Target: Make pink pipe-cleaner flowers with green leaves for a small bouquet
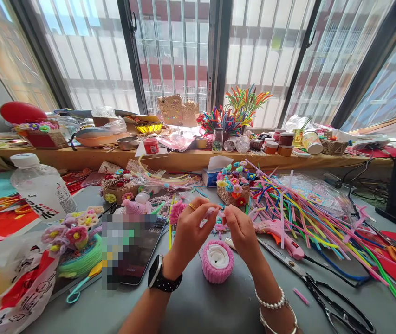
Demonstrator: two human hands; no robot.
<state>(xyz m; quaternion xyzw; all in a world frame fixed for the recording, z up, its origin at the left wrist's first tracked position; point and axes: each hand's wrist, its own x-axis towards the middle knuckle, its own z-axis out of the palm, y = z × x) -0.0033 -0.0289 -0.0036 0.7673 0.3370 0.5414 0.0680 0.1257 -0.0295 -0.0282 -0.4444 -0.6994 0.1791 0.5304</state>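
Both of my hands are raised close together over the middle of the table. My left hand [192, 229], with a ring on a finger and a watch on the wrist, pinches a small light pink piece [211, 211] between thumb and fingertips. Just to its right, my right hand [238, 226] has its thumb and fingers pressed together near that piece; what they hold is too small to make out. Below the hands stands a round pink fuzzy pot [217, 273] with white material [217, 256] coiled inside.
Right of my hands lie a pink glue gun [284, 241], large black-handled scissors [326, 297] and a pile of coloured pipe cleaners [309, 218]. A phone [142, 255], a green flower piece [81, 257] and a bottle [42, 188] are at the left. A flower basket [232, 195] stands behind.
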